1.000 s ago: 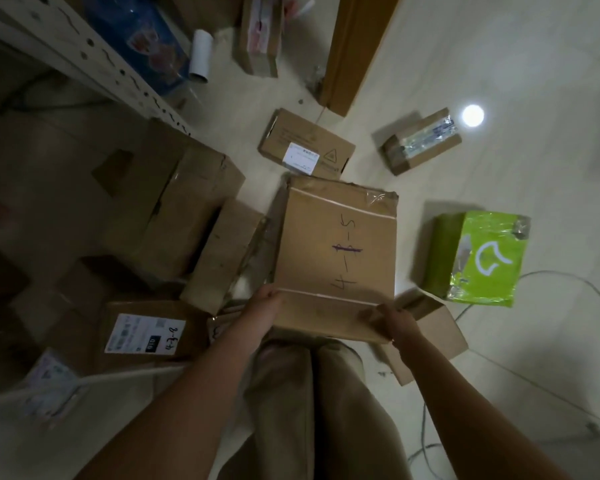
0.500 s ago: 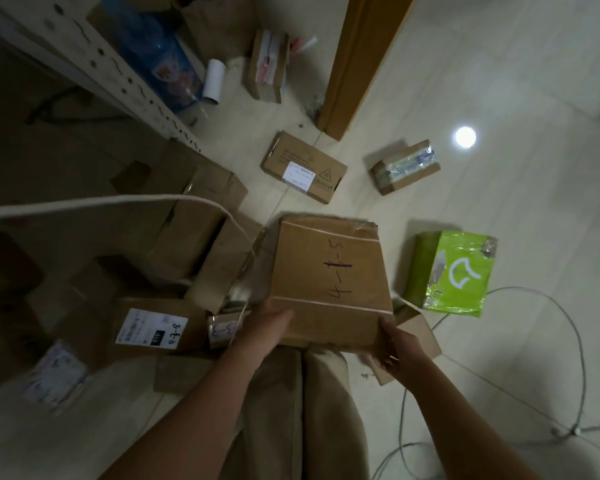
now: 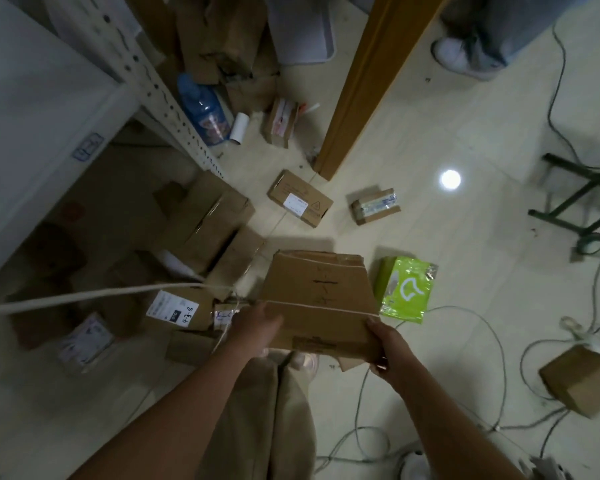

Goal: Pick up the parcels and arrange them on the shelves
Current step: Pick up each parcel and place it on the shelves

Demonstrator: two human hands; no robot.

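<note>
A large flat cardboard parcel (image 3: 317, 289) with handwritten marks on top is lifted off the floor, tilted toward me. My left hand (image 3: 257, 322) grips its near left corner. My right hand (image 3: 383, 344) grips its near right corner. The white metal shelf unit (image 3: 49, 109) stands at the left, its perforated upright (image 3: 160, 95) slanting down to the floor. More parcels lie on the floor: a green one (image 3: 406, 289) to the right, a labelled brown one (image 3: 300, 199) ahead, a small taped one (image 3: 374, 206), and a labelled one marked 4-3-8 (image 3: 174, 310) to the left.
A pile of brown boxes (image 3: 205, 220) crowds the shelf's foot. A wooden door frame (image 3: 364, 81) rises ahead. Cables (image 3: 482, 327) trail over the floor at right, near a brown box (image 3: 579, 379) and a dark stand (image 3: 575, 199). Another person's shoe (image 3: 461, 57) is far right. A white cord (image 3: 94, 296) crosses left.
The parcel has come up off the floor in both hands and tilted toward me. My view has risen and pulled back, so more of the shelf and floor shows.
</note>
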